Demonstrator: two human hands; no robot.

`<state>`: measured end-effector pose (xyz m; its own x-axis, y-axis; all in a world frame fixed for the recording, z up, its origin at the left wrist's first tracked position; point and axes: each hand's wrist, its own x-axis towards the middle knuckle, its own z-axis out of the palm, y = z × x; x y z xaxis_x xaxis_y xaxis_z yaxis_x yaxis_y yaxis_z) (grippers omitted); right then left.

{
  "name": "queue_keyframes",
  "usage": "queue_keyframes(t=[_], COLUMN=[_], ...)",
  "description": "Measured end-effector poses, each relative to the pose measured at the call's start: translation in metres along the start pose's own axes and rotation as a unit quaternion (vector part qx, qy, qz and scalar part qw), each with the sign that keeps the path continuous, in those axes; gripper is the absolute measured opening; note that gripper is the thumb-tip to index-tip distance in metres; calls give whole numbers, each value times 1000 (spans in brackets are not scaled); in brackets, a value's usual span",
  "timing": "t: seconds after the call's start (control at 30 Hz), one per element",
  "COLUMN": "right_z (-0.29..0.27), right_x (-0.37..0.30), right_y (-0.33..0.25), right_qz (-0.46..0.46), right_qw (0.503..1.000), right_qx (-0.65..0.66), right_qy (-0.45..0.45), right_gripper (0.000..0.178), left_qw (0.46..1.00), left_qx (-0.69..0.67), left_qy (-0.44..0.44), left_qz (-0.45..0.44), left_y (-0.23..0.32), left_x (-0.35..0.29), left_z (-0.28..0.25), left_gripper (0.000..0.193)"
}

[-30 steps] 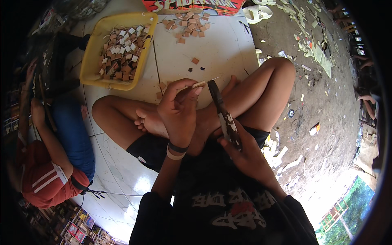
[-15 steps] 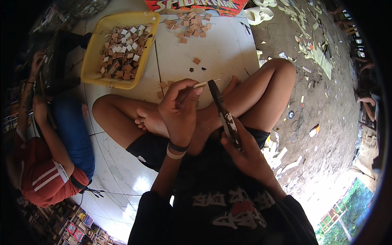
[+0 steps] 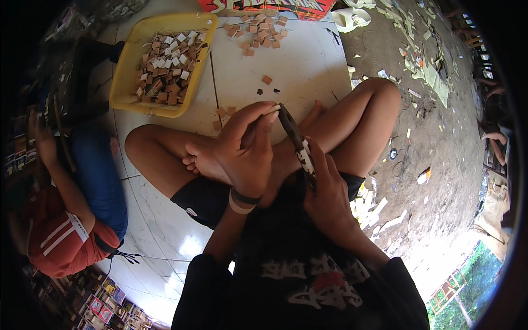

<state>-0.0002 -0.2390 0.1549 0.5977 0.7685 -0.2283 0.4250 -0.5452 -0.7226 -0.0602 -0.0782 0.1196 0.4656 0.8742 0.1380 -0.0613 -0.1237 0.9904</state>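
Pale tiles below, left hand tight on a small piece, right hand closed around a dark tool

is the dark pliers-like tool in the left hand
No, the right hand holds the pliers-like tool; the left hand pinches a pale piece.

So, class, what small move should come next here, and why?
Probably a gentle squeeze of the pliers with the right grip: their tip sits at the end of the small pale piece, which the left grip pinches between thumb and finger.
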Motion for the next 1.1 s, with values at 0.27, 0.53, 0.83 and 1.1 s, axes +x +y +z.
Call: queue_keyframes(t=[0.27,0.53,0.83,1.1], right_z=[-8,-27,-23,-17], right_x=[10,3,1,-12], right_y=[15,21,17,7], right_qz=[3,-41,-27,-15], right_qw=[992,986,982,983], right_qx=[114,144,168,173], right_qy=[52,-79,-87,-55], right_gripper=[67,66,63,64], left_qw=[991,972,970,974], left_qx=[-50,-68,-85,-112], left_qy=[-34,-119,-122,-85], left_qz=[-122,-193,-194,-180], left_y=[6,22,28,29], left_x=[29,37,33,21], left_z=[-27,-35,-32,-22], left_gripper=[24,27,25,24])
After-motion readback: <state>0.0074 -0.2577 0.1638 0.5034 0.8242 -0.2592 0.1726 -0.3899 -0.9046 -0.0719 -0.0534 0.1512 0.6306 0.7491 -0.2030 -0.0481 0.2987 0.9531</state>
